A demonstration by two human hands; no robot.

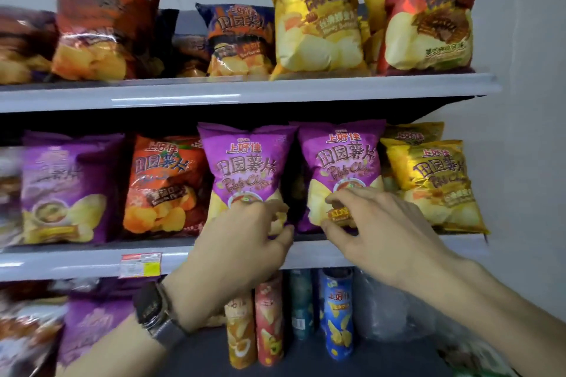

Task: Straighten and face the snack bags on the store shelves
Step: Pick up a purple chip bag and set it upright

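Two purple chip bags stand upright side by side on the middle shelf (92,263). My left hand (245,242), with a watch on the wrist, grips the lower part of the left purple bag (245,162). My right hand (376,229) pinches the lower front of the right purple bag (340,156) with curled fingers. Both bags face forward. An orange bag (165,184) stands left of them and a yellow bag (435,184) right of them.
The top shelf (245,92) carries a tall yellow bag (318,9), a red bag (428,9), a small dark blue bag (239,40) and blurred red-orange bags. Below stand chip canisters (269,324). A white wall (526,162) closes the right side.
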